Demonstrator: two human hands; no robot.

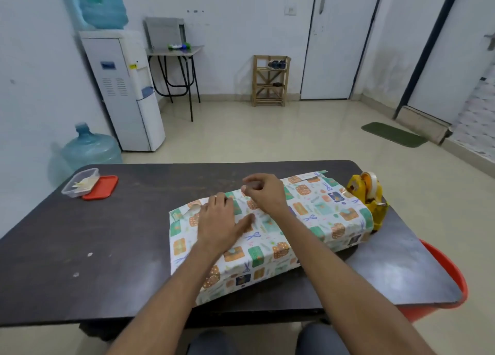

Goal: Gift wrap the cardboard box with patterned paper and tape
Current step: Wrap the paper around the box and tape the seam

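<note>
Item, as I log it: wrapped box (321, 215), gift-print pattern, lying diagonally on counter (128, 234); yellow tape dispenser (368, 194) at its 2 o'clock end.

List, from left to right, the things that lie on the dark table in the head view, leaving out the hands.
clear plastic container → red lid → box wrapped in patterned paper → yellow tape dispenser

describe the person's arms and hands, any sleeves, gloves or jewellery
The left forearm and right forearm are bare as far as the frame shows, with no sleeves in view. The left hand and right hand are ungloved, with no rings, watch or bracelet visible. Dark trousers show at the bottom edge.
</note>
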